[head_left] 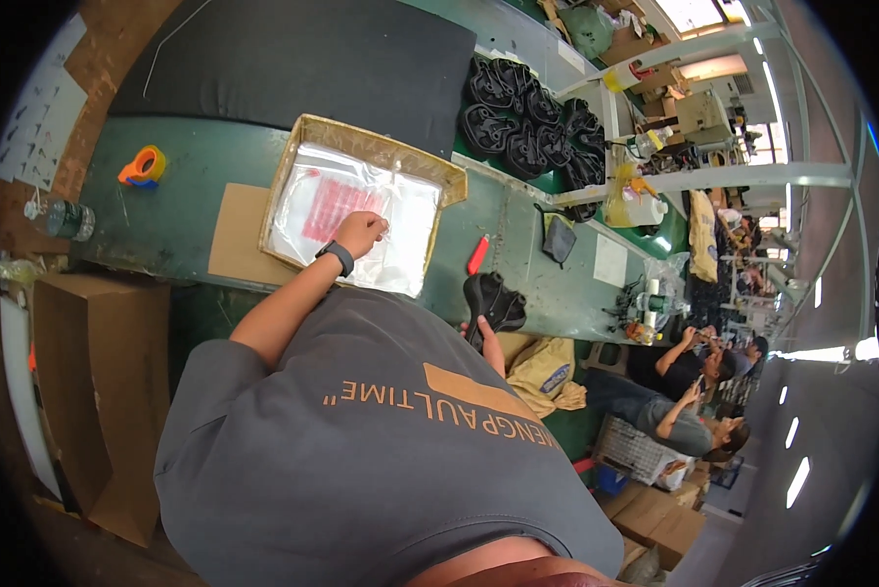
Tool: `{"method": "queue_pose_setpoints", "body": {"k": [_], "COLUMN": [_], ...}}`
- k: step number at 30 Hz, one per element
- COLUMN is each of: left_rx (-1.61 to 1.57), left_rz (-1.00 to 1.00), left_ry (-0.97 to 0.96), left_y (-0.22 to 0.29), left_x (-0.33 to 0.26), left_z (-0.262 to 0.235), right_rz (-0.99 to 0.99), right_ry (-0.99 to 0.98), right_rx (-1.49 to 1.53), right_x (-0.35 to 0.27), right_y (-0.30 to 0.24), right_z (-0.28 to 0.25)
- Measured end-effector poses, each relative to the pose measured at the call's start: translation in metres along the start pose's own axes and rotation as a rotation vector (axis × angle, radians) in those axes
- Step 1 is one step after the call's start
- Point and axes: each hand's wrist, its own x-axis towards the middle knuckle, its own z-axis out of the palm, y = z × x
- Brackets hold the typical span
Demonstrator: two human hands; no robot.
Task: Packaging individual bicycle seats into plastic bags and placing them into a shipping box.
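My left hand (361,233), with a dark watch on its wrist, is over a shallow cardboard box (366,145) on the green bench. Its fingers are pinched together at the clear plastic bags (408,220) stacked inside, seemingly on the edge of one. Red print shows on the left part of the stack. To the right, at the bench's near edge, my right hand (489,344) grips a black sandal (495,301) from below; part of that hand is hidden behind the sandal and my shirt.
Several black sandals (532,117) stand in a group at the far right. A red cutter (478,254) lies right of the box, an orange tape roll (144,166) to its left. A black mat (302,64) covers the far bench. People (689,391) work at right.
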Motion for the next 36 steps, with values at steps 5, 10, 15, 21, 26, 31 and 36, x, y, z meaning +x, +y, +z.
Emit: {"method": "queue_pose_setpoints", "body": {"k": [5,10,15,21,26,31,36], "left_rx": [0.150,0.151,0.053,-0.051,-0.185,-1.033,-0.662], "left_rz": [0.256,0.270,0.197,-0.041,-0.206,-0.094,-0.283], "left_ry": [-0.068,-0.193,-0.177,-0.481,-0.463,-0.275,-0.355], "left_y": [0.016,0.063,0.094,0.099,0.111,0.154,0.183], "left_x": [-0.029,-0.061,-0.090,-0.109,-0.123,-0.081,-0.042], "left_z": [-0.030,-0.044,-0.038,-0.053,-0.062,-0.120,-0.100], "right_rz": [-0.308,-0.403,-0.213,-0.189,-0.138,-0.329,-0.519], "right_ry": [-0.150,-0.553,-0.710,-0.699,-0.655,-0.645,-0.701], "right_rx": [-0.039,-0.106,-0.095,-0.177,0.071,0.227,0.102], "right_x": [-0.027,-0.072,-0.087,-0.080,-0.084,-0.091,-0.119], "right_y": [-0.017,-0.045,-0.037,-0.021,-0.026,-0.034,-0.054], "right_z": [0.090,0.187,0.256,0.261,0.244,0.193,0.176]}}
